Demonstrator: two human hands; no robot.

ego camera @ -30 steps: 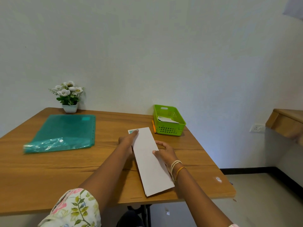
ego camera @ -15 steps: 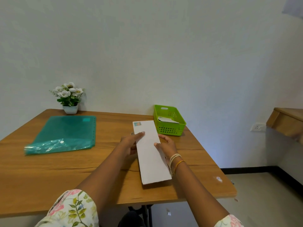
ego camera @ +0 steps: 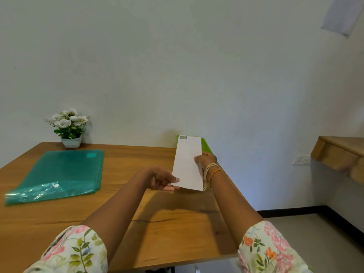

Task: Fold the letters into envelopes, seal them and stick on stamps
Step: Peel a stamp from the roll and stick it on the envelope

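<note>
The white envelope (ego camera: 188, 163) is in your hands, lifted off the wooden table (ego camera: 59, 219) near its far right corner, with its stamp (ego camera: 183, 137) at the top left corner of the face toward you. Your left hand (ego camera: 160, 179) pinches the lower left corner between thumb and curled fingers; your right hand (ego camera: 205, 159) grips the right edge about halfway up, thumb on the front.

The table stands against a plain pale wall, with a wall socket (ego camera: 301, 160) low on the right and a second wooden ledge (ego camera: 338, 152) at the right edge.

A second ago the envelope lay flat on the table under both hands; now it is raised, farther away, and covers most of the green basket (ego camera: 206, 146) behind it.

A teal plastic folder (ego camera: 59, 174) lies on the left of the table, and a small pot of white flowers (ego camera: 69, 127) stands at the wall behind it.
</note>
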